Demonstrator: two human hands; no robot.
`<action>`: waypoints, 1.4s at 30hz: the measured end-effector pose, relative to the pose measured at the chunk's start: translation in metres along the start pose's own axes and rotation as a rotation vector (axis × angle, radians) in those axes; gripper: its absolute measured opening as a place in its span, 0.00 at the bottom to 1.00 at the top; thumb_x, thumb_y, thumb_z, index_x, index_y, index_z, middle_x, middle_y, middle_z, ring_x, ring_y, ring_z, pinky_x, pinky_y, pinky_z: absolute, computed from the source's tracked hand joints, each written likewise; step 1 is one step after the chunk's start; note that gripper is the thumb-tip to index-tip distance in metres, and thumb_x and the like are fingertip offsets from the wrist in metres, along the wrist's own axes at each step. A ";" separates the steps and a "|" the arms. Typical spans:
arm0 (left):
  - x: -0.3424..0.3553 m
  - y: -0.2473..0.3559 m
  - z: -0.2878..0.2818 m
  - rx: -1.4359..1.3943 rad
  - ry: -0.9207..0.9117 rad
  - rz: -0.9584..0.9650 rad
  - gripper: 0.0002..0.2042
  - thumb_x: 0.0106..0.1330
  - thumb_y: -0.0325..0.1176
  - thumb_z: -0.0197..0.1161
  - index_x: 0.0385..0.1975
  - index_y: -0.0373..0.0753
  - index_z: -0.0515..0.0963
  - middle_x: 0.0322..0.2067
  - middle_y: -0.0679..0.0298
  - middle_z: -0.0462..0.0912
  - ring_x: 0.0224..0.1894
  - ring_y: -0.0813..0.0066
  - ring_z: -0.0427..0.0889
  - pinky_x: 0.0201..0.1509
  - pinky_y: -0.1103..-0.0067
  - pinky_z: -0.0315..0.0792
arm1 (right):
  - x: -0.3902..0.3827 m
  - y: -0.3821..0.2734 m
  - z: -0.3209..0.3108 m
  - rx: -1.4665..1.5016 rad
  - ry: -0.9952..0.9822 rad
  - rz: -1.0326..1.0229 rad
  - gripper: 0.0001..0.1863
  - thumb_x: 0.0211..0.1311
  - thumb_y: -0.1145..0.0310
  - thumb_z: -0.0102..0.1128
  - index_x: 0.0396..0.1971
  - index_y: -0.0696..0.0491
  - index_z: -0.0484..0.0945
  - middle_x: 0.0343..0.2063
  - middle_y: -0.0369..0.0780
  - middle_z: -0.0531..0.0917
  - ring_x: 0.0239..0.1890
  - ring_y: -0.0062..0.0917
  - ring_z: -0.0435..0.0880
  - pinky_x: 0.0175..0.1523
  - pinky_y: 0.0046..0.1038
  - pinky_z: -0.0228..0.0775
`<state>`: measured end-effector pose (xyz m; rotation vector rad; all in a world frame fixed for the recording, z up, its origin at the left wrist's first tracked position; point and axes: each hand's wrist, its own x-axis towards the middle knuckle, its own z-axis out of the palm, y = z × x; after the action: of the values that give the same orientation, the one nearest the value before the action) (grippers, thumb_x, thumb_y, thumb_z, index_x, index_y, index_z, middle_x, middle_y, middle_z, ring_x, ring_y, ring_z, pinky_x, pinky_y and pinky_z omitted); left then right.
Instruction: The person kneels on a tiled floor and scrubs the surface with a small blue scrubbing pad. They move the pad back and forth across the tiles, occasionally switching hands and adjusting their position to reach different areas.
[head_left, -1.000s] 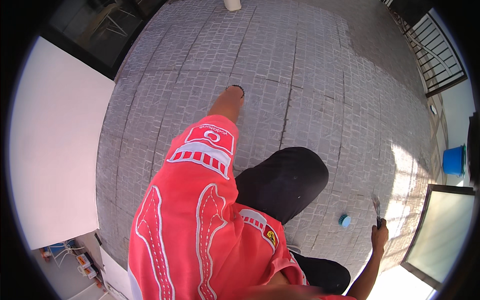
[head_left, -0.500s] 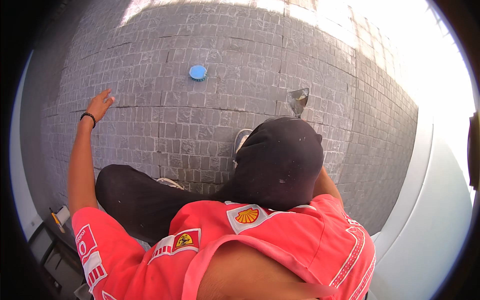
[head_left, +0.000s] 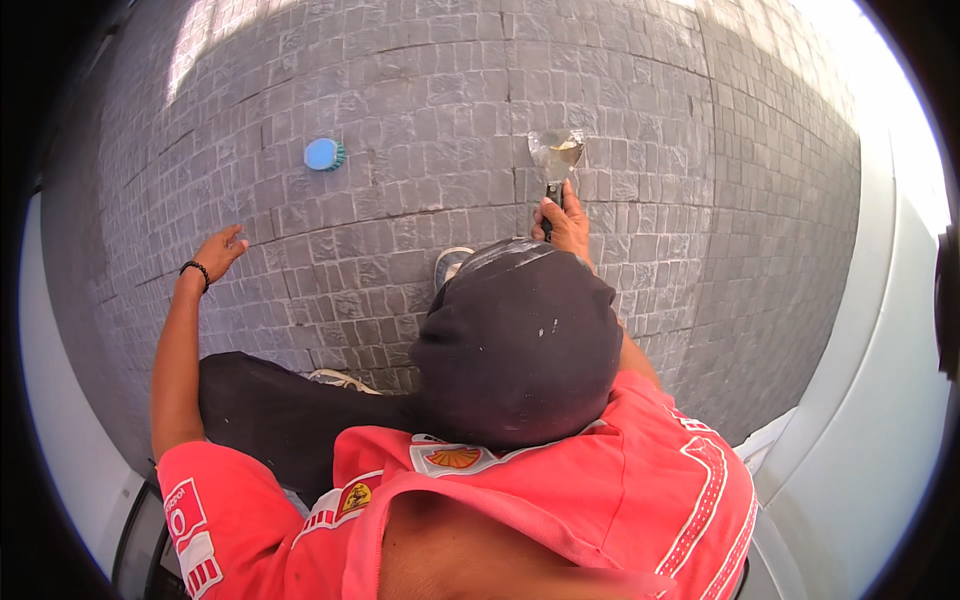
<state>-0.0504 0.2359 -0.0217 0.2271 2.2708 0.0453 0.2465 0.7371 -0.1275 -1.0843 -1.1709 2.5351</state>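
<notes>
My right hand [head_left: 568, 222] is closed round the dark handle of a scraper [head_left: 556, 152], whose wide metal blade points away from me, over the paving. Part of that hand is hidden behind my raised knee. To the left, my left hand [head_left: 222, 250] hangs over the paving with fingers apart and nothing in it; a dark bead bracelet circles its wrist. A round scrubbing brush [head_left: 324, 154] with a blue top and green bristles lies on the ground, beyond my left hand and left of the scraper.
Grey block paving [head_left: 420, 130] covers the ground. A pale wall [head_left: 870, 330] runs along the right side, and another light surface [head_left: 60, 400] stands at the left. My dark-trousered knee [head_left: 520, 345] blocks the view at the middle. Bright sunlight falls at the far edge.
The scraper and right hand have come out from behind my knee, farther forward and left in the view. My left hand sits lower. The view has shifted, so the brush appears farther left.
</notes>
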 end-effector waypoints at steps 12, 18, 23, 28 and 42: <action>-0.007 -0.020 0.002 -0.164 0.000 0.074 0.35 0.71 0.50 0.58 0.70 0.33 0.60 0.65 0.44 0.69 0.68 0.53 0.69 0.69 0.67 0.64 | -0.003 -0.037 -0.019 -0.345 0.010 0.061 0.37 0.67 0.70 0.56 0.74 0.52 0.52 0.23 0.34 0.72 0.17 0.18 0.71 0.16 0.22 0.58; -0.020 -0.044 0.002 -0.131 -0.002 0.043 0.34 0.72 0.49 0.57 0.70 0.32 0.60 0.66 0.44 0.67 0.69 0.54 0.67 0.70 0.68 0.62 | 0.057 -0.145 -0.054 -0.926 -0.201 0.177 0.32 0.62 0.67 0.60 0.68 0.51 0.68 0.21 0.31 0.75 0.16 0.14 0.69 0.17 0.20 0.56; -0.038 -0.056 0.001 -0.182 0.037 0.006 0.33 0.72 0.47 0.57 0.70 0.32 0.60 0.66 0.44 0.68 0.69 0.54 0.68 0.71 0.68 0.62 | 0.105 -0.168 -0.025 -1.095 -0.394 0.217 0.31 0.59 0.69 0.61 0.66 0.51 0.71 0.20 0.31 0.75 0.15 0.13 0.68 0.16 0.21 0.54; -0.051 -0.062 0.000 -0.224 0.033 0.009 0.33 0.72 0.46 0.57 0.70 0.32 0.61 0.65 0.44 0.69 0.68 0.54 0.69 0.70 0.68 0.63 | 0.072 -0.137 0.000 -0.988 -0.380 0.083 0.31 0.64 0.71 0.58 0.67 0.56 0.67 0.22 0.32 0.75 0.18 0.14 0.71 0.20 0.20 0.62; -0.044 -0.054 -0.006 -0.212 0.013 -0.014 0.35 0.71 0.50 0.57 0.71 0.32 0.59 0.68 0.47 0.65 0.70 0.56 0.66 0.71 0.68 0.61 | 0.028 -0.021 0.056 -0.642 -0.088 -0.188 0.38 0.59 0.77 0.51 0.72 0.58 0.55 0.25 0.36 0.75 0.21 0.19 0.73 0.24 0.24 0.68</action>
<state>-0.0351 0.1749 0.0093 0.0993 2.2595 0.2794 0.1860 0.7287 -0.1039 -0.9064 -2.0840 2.1222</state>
